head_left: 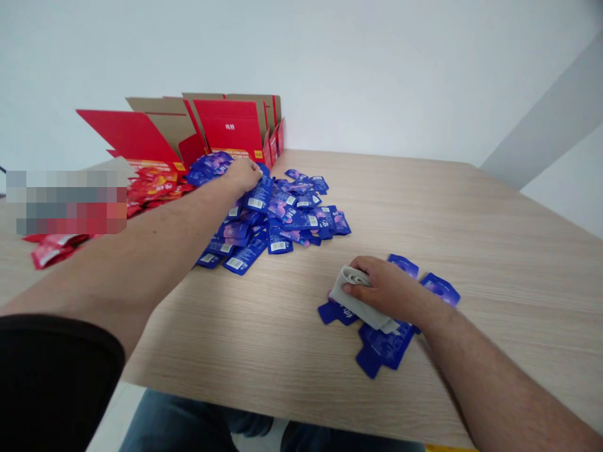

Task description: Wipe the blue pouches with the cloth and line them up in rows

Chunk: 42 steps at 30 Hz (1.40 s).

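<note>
My left hand reaches to the far side of a heap of blue packets. Its fingers are pinched at the top of one blue packet, which shows a white barcode label. Nearer the front right, my right hand is closed around a folded light grey cloth. Under and around that cloth lie several flat blue packets, partly covered by the hand and forearm.
Open red cardboard boxes stand against the wall at the back left. Red packets are piled before them, with more red packets farther left. A blurred-out patch hides part of that side. The wooden table extends right.
</note>
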{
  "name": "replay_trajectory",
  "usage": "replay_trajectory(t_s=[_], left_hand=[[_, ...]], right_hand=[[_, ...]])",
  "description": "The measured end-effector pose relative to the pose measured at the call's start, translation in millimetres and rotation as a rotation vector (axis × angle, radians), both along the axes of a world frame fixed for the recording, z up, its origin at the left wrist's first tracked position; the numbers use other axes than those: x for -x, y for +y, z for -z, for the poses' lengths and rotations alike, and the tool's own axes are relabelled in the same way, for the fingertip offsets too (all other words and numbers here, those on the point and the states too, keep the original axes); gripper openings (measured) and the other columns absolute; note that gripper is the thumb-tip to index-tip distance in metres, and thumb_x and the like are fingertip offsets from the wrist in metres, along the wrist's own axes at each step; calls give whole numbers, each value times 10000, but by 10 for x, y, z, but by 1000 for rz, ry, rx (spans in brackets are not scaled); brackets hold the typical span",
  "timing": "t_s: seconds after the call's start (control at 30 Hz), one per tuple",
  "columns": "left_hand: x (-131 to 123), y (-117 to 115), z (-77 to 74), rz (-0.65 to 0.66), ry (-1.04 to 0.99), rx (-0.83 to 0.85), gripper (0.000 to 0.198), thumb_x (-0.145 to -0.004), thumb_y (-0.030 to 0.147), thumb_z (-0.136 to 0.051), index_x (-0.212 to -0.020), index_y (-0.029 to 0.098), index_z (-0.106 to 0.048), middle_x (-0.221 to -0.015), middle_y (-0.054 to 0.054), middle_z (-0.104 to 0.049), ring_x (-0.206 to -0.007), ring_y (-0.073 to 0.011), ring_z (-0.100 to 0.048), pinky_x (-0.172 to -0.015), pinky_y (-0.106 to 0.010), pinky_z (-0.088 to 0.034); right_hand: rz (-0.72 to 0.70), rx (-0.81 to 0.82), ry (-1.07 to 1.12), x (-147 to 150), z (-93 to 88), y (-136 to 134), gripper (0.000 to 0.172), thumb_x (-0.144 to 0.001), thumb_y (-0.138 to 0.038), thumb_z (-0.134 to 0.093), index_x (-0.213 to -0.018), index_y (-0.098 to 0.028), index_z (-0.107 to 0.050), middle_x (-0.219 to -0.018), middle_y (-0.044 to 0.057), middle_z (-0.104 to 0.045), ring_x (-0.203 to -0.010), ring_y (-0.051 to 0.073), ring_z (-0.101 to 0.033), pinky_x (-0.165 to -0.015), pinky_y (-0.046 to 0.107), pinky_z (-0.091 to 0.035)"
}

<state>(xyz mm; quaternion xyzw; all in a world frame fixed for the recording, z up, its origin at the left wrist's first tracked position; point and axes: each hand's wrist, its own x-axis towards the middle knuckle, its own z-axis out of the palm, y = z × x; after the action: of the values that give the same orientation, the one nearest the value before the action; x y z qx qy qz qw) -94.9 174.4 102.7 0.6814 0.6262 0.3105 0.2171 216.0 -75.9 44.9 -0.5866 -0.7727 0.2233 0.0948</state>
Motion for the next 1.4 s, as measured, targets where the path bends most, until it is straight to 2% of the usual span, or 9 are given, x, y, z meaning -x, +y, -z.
replay_trajectory(t_s=[0.17,0.27,0.33,0.47,0.6,0.8,0.97,1.13,1.4], left_hand=[[-40,100,178,-105,298,-180,109,-787,204,-736,-823,186,-634,-865,-82,-660,-1058,-278,-547,-1038,-408,-367],[-35,68,190,-130,449,-254,319,-867,246,-667,-1162,123,-658,-1252,-189,-683,-1207,-302,-522,-1132,-459,-335],[-63,-30,138,-118,453,-294,386,-896,250,-626,-1255,109,-643,-1320,-201,-672,-1234,-306,-529,-1146,-458,-342],[-222,-463,54,9,393,-404,344,-912,272,-611,-1212,123,-685,-1200,-170,-730,-1181,-310,-609,-1108,-433,-417],[-412,-1079,187,197,293,-436,319,-875,274,-642,-1155,134,-707,-1162,-148,-747,-1120,-304,-655,-1052,-432,-483],[-653,-1866,477,463,231,-191,188,-902,288,-607,-996,176,-725,-1036,-84,-755,-994,-246,-682,-936,-389,-535],[-905,-2352,587,557,351,2,346,-908,395,-660,-1161,166,-711,-1051,-97,-753,-1010,-278,-698,-919,-413,-556],[-1059,-2656,659,488,649,-62,567,-851,649,-702,-1094,137,-702,-1148,-205,-711,-1153,-425,-648,-962,-563,-555],[-1109,-2672,681,540,628,65,393,-891,572,-649,-904,181,-683,-1065,-182,-721,-1113,-401,-676,-948,-533,-562]], right_hand=[[1,16,2,-8,-13,1,194,-931,-395,-649,-979,-208,-663,-981,103,-759,-853,241,-676,-713,351,-448],[-12,4,10,-4,-13,0,193,-933,-387,-652,-994,-205,-674,-1001,104,-765,-866,240,-677,-730,354,-453],[-26,-5,18,3,-17,-5,180,-924,-365,-665,-1000,-203,-682,-1011,106,-768,-874,240,-679,-743,355,-458],[-11,-16,58,-5,-48,-7,167,-903,-354,-684,-990,-211,-684,-970,85,-765,-845,229,-678,-720,338,-455],[189,-93,129,-79,-78,47,192,-886,-404,-698,-958,-228,-675,-883,51,-745,-770,218,-658,-672,324,-440],[432,-291,190,-200,-54,164,229,-872,-430,-684,-957,-217,-680,-874,64,-740,-767,229,-635,-684,337,-437],[456,-372,218,-229,-23,205,258,-867,-447,-680,-961,-207,-682,-892,76,-746,-773,235,-626,-709,347,-443],[458,-386,230,-261,4,242,245,-870,-434,-677,-946,-201,-672,-904,82,-749,-784,238,-635,-723,349,-450],[439,-402,228,-281,42,268,252,-874,-434,-682,-965,-199,-693,-900,91,-751,-788,246,-641,-727,357,-463]])
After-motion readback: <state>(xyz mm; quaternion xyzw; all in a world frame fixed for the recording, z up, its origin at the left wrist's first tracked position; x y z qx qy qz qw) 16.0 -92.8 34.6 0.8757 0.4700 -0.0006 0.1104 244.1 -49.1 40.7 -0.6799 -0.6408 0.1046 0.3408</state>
